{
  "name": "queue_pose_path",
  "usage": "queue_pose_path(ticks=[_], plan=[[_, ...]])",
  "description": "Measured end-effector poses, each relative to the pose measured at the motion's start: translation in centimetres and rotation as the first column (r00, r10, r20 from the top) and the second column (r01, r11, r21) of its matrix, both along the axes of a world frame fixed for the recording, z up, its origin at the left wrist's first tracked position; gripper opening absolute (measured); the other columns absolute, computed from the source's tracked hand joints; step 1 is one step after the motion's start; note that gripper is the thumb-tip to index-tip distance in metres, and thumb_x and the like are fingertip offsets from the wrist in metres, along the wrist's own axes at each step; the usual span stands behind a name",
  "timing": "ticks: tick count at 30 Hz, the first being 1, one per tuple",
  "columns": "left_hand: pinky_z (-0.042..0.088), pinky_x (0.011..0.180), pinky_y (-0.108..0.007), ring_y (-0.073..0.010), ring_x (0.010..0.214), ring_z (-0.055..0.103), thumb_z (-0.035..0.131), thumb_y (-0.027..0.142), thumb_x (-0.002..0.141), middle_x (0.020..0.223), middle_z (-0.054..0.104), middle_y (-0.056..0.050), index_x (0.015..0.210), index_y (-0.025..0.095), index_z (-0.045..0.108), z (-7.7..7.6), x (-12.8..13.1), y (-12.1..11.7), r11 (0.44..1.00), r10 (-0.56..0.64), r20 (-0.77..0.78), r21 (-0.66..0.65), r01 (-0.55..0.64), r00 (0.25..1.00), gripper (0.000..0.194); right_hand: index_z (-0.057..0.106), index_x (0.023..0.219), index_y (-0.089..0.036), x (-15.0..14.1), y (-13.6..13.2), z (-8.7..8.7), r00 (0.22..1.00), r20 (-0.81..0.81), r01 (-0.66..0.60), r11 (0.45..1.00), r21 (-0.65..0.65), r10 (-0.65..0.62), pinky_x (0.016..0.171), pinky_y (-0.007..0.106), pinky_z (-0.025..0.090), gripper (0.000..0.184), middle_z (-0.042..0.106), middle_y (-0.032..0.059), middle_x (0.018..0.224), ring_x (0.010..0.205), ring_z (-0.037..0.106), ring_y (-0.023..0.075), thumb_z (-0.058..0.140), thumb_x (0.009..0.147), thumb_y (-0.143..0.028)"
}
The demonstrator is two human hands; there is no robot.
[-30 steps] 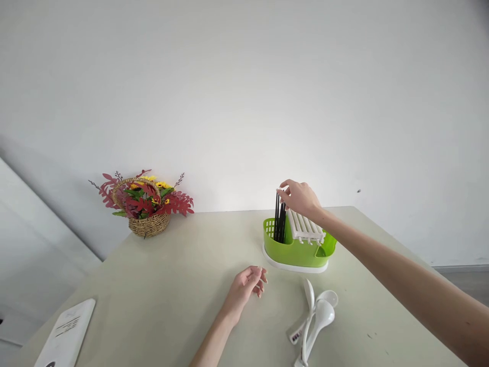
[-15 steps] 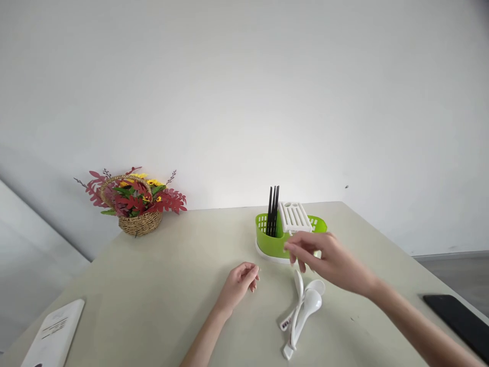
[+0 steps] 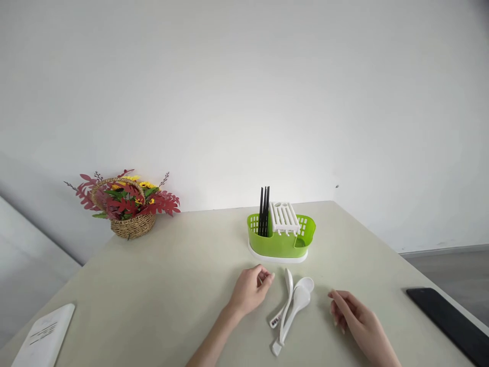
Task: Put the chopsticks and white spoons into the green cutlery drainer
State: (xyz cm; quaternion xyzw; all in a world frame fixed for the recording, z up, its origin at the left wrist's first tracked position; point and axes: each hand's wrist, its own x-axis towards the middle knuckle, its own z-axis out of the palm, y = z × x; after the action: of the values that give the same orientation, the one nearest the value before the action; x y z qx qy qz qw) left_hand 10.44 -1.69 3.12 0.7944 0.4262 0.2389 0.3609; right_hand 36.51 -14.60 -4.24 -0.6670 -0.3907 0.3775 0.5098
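Note:
My left hand (image 3: 251, 289) rests on the table just left of the white spoons (image 3: 296, 302). Its fingers are loosely curled closed around nothing. To the right of the spoons lies my right hand (image 3: 353, 317), also curled, thumb against the index finger, with nothing in it. Several white spoons overlap in a pile, handles toward me; one handle carries a small printed label (image 3: 275, 320). Behind them stands a green cutlery holder (image 3: 277, 245) on a white base, with black chopsticks (image 3: 264, 211) upright in its left compartment and a white slotted rack (image 3: 284, 217) across the middle.
A wicker basket (image 3: 133, 226) of artificial red and yellow flowers stands at the back left by the wall. A white flat box (image 3: 45, 334) lies at the left edge, a black phone (image 3: 449, 321) at the right edge of the table (image 3: 171, 290).
My right hand has drawn back from in front of the holder down to the table right of the spoons. My left hand has shifted toward the spoons. The view has turned slightly right.

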Motion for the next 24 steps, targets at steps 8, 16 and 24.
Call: queue_pose_path(ticks=[8, 16, 24], plan=[[0.05, 0.07, -0.033, -0.0278, 0.083, 0.074, 0.055, 0.058, 0.094, 0.084, 0.076, -0.01, 0.095, 0.017, 0.067, 1.7, 6.6, 1.3, 0.974, 0.134, -0.399, 0.221, -0.047, 0.907, 0.043, 0.065, 0.086, -0.024, -0.9, -1.3, -0.2, 0.99, 0.128, -0.053, 0.999, 0.007, 0.051, 0.06, 0.025, 0.048, 0.049, 0.065, 0.0, 0.069, 0.059, 0.059, 0.0164, 0.053, 0.091, -0.071], [0.053, 0.084, -0.038, -0.0337, 0.104, 0.073, 0.065, 0.025, 0.085, 0.103, 0.076, -0.018, 0.119, 0.012, 0.063, 2.9, 8.3, 1.0, 0.983, 0.131, -0.531, 0.179, -0.041, 0.837, 0.036, 0.065, 0.086, -0.024, -1.2, -1.2, -0.2, 0.978, 0.205, -0.047, 0.999, 0.008, 0.044, 0.061, 0.024, 0.048, 0.048, 0.065, -0.0006, 0.068, 0.058, 0.06, 0.0161, 0.049, 0.093, -0.068], [0.054, 0.06, -0.025, -0.019, 0.063, 0.075, 0.064, 0.02, 0.081, 0.067, 0.075, 0.001, 0.094, 0.021, 0.063, 6.1, 4.7, 2.2, 0.985, 0.017, -0.33, -0.157, -0.073, 0.944, 0.013, 0.065, 0.086, -0.025, -1.1, -1.2, 0.1, 0.98, 0.196, -0.039, 0.999, -0.002, 0.039, 0.063, 0.024, 0.049, 0.047, 0.065, -0.0004, 0.069, 0.06, 0.06, 0.0166, 0.05, 0.092, -0.069]])
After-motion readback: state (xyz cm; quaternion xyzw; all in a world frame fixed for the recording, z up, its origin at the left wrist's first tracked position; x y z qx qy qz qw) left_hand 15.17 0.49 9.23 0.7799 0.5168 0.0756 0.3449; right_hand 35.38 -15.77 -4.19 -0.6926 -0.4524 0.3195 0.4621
